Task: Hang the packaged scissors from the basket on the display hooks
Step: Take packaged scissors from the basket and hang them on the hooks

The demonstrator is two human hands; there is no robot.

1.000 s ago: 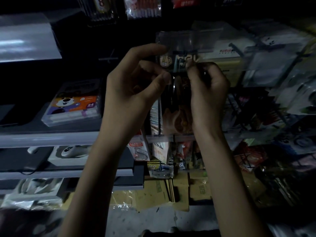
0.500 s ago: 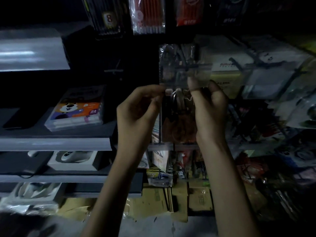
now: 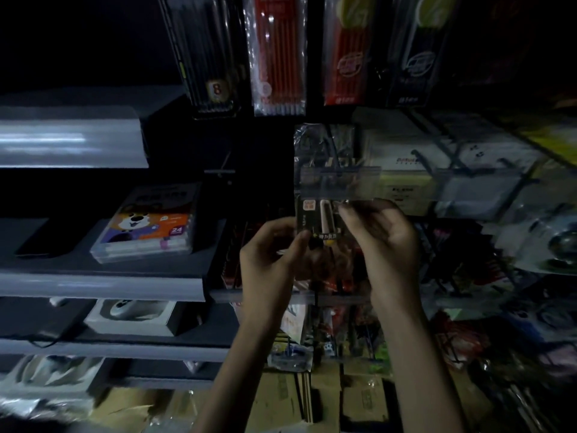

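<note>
Dark card scissors pack held up between both hands. Left hand pinches its left edge. Right hand pinches its top right corner. Pack top just under clear tag strip. Hook maybe behind strip, too dark to tell. Other packs crowd right side. Black open gap on left, then marker box.

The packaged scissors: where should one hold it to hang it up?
Probably by the side edges near the top, from below, as the left hand and right hand pinch it: the packaged scissors is flat and upright, with the clear label strip close above.
</note>
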